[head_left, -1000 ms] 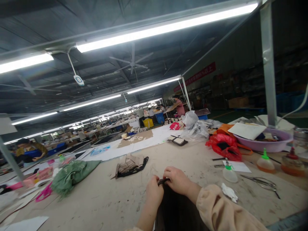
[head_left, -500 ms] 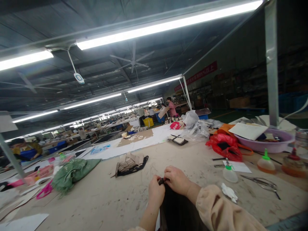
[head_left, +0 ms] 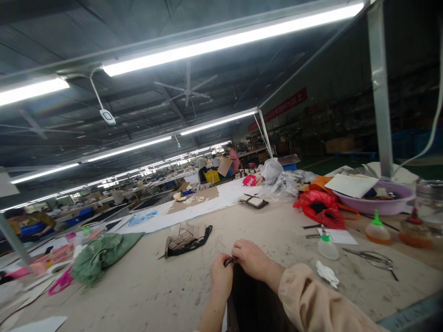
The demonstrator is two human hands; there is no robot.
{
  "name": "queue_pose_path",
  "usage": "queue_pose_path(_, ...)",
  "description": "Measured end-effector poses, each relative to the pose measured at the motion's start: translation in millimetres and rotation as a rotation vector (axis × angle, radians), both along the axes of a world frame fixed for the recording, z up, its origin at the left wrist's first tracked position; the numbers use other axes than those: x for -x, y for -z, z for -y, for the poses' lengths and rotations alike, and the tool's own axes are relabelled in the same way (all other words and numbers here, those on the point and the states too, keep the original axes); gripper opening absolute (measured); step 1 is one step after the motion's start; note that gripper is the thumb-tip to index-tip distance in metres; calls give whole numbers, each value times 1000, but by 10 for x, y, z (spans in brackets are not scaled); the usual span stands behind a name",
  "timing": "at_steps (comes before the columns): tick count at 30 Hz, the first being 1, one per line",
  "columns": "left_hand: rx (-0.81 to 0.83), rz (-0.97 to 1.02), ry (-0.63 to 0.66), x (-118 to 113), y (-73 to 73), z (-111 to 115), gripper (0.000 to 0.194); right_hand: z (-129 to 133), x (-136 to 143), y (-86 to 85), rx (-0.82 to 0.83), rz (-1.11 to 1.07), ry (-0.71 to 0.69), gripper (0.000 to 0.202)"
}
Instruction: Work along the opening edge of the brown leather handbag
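Note:
My left hand (head_left: 221,276) and my right hand (head_left: 252,259) meet close together over the near part of the table, fingers closed in a pinch. Between them shows the end of a small dark brown piece (head_left: 229,262), perhaps leather or cloth; the fingers hide most of it. Directly below my right hand lies a large black shape (head_left: 252,299), too dark to make out, reaching down out of view. Ahead and to the left, a stack of beige cut pieces (head_left: 185,237) rests on black material.
Scissors (head_left: 375,259), a crumpled white tissue (head_left: 327,274) and a green-capped squeeze bottle (head_left: 328,246) lie right. Behind them are a red plastic bag (head_left: 320,207) and a purple basin (head_left: 398,203). Green cloth (head_left: 104,256) is left. A metal post (head_left: 380,92) rises right.
The view has shifted slightly. Both hands stay together on the small dark piece, less of which now shows between the fingers. Objects on the table have not moved.

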State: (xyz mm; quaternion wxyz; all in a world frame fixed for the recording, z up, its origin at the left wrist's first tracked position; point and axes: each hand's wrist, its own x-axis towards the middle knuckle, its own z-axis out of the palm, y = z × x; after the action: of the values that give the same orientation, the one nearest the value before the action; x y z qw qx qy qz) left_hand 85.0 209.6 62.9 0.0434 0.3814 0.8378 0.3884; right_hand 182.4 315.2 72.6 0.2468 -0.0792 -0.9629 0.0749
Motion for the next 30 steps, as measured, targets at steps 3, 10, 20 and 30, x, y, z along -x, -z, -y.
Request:
queue_pose_path(3, -1, -1, 45, 16, -5, 6, 16, -2, 2, 5, 12, -4, 21, 14)
queue_pose_path(10, 69, -76, 62, 38, -19, -9, 19, 17, 0, -11, 4, 70, 67, 15)
queue_pose_path(20, 149, -143, 58, 22, -45, -17, 22, -25, -69, -45, 189, 65, 36, 23)
queue_pose_path(30, 190, -168, 10, -7, -32, -39, 18, -78, -113, -42, 220, 111, 99, 22)
